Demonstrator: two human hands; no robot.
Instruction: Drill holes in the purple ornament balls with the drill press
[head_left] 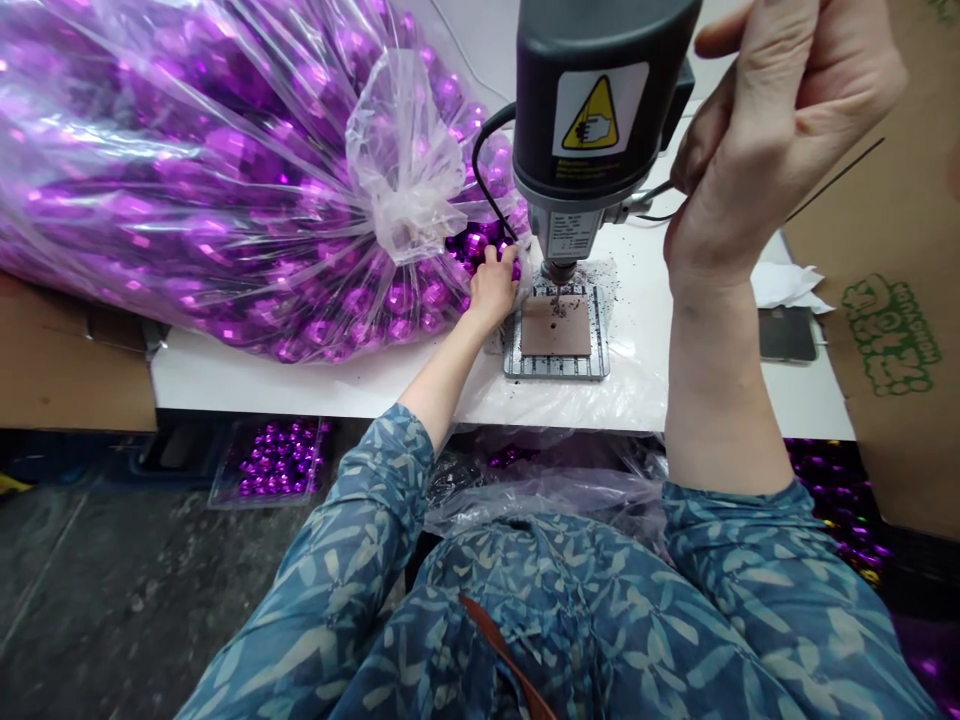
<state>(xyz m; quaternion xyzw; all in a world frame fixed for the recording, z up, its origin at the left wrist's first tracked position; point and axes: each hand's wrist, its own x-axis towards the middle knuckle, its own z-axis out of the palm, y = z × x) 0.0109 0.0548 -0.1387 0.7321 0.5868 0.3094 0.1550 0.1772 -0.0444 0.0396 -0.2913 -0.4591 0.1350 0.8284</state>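
Observation:
At the mouth of a clear plastic bag (405, 190), my left hand (495, 285) has its fingers bent onto shiny faceted purple balls (474, 243). The fingertips close on a ball there, partly hidden from me. My right hand (780, 120) is raised beside the black drill press (592, 90), fingers curled around its feed handle (654, 192); most of the handle is hidden in the hand. Below the drill chuck (559, 270), a brown square board (555, 335) with a dark hole lies on the slotted metal base (517, 366). Dark shavings are scattered around the bit.
The large bag of purple balls fills the left of the white table (225, 365). A phone (787, 335) and crumpled white paper (787, 288) lie at the right, beside a cardboard box (892, 400). Below the table edge, a clear bin (274, 460) holds purple balls.

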